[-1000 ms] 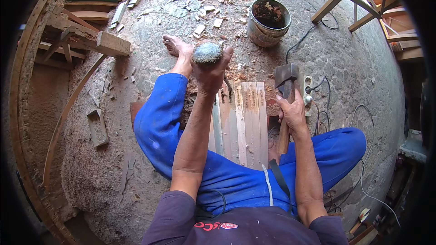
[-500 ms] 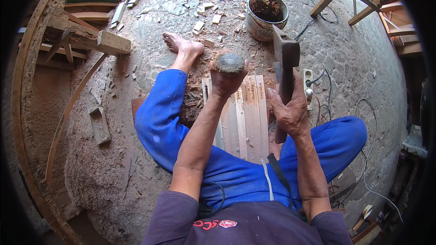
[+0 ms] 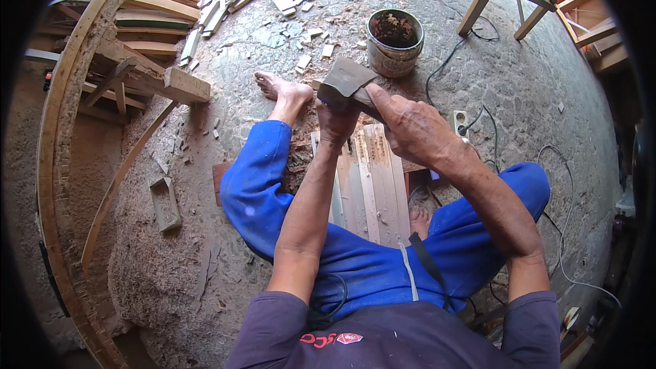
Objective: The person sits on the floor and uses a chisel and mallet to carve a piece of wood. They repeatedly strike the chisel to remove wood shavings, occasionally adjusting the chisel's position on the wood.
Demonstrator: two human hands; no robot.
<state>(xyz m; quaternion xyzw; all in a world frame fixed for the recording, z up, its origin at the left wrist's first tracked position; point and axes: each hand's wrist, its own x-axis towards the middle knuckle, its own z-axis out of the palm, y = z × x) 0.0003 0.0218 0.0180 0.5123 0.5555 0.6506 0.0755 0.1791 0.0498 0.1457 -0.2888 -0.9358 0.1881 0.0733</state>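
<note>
Swung across since the earlier frames: dark steel-headed hammer w/ wooden handle (image 3: 348, 79), then upright toward the R side of the pale flat wooden slats laid side by side (image 3: 369, 184), now tilted, its head above their far L end. Nearest: dusty blue cloth trousers (image 3: 362, 253), legs bent L & R of the slats. R bare foot (image 3: 419, 221) just beside slats' R edge. R hand (image 3: 425, 131), over slats' far R side, wrapped round hammer's handle. L hand (image 3: 336, 123), over slats' far L corner, clenched round the grey round-topped tool seen earlier; hammer head now hides its top, so can't tell if they touch. Well L of slats: grey-brown open rectangular box (image 3: 172, 224). R of slats' far end: white multi-socket power strip (image 3: 460, 121). Beyond slats, slightly R: round grimy bucket (image 3: 396, 63). Farthest, beyond & well R: brown wooden-legged frame (image 3: 478, 5).
</note>
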